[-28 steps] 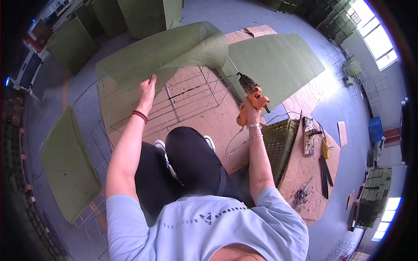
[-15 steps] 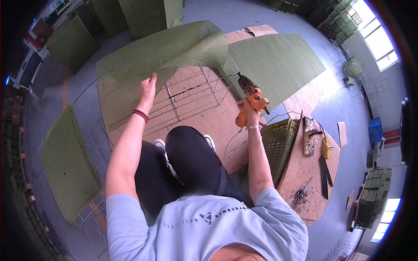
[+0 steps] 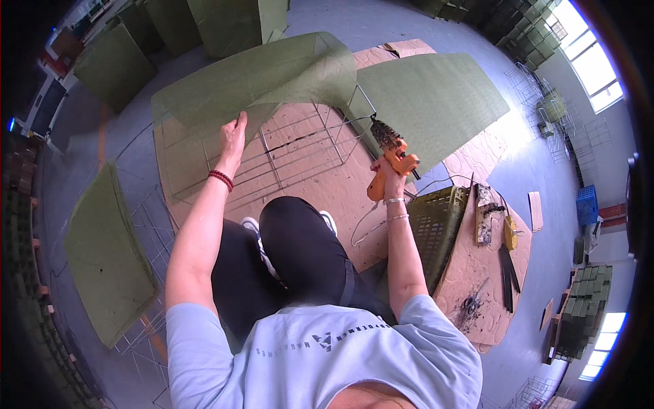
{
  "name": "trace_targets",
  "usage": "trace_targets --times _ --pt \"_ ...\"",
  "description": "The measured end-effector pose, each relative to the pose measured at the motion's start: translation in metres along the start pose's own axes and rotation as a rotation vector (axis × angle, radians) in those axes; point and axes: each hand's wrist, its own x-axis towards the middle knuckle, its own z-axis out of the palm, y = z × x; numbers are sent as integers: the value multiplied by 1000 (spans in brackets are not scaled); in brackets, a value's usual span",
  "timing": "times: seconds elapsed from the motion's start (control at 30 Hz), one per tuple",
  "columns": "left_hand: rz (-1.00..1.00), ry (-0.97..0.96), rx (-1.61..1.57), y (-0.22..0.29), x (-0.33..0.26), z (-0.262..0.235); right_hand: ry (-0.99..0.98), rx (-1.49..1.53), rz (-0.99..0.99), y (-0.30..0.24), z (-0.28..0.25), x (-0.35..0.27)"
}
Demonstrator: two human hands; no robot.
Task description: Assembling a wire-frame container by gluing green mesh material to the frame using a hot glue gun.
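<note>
My right hand [image 3: 390, 178] is wrapped round the handle of an orange hot glue gun [image 3: 403, 161]. Black residue crusts its front, and the nozzle touches or nearly touches the corner of a metal wire frame [image 3: 272, 161]. A line of black glue runs along one of the frame's bars. My left hand [image 3: 233, 142] grips the near edge of a translucent green mesh sheet [image 3: 231, 87], thumb on top and fingers partly hidden. That sheet curves over the frame's far side. Another green sheet [image 3: 436, 102] lies flat at the right, beside the nozzle.
Cardboard [image 3: 320, 184] lies under the frame. Right of my knees stands a green plastic crate [image 3: 434, 225], with a cardboard sheet [image 3: 453, 290] bearing scissors [image 3: 470, 303], black sticks [image 3: 507, 279] and a power strip [image 3: 484, 217]. More green sheets [image 3: 109, 259] rest on wire frames at left.
My left hand and the mesh edge have shifted very slightly to the right. The glue gun has moved a touch to the left, its nozzle staying at the frame's corner.
</note>
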Motion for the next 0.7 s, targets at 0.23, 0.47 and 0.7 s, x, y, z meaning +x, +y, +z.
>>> trace_targets --times 0.23,0.47,0.7 --pt "9 2 14 4 -3 0 -5 1 12 -5 6 -7" --pt "59 13 -41 -1 -1 1 -58 -38 64 5 5 -11" --pt "8 -13 8 2 -3 0 -81 -8 28 -1 15 -16"
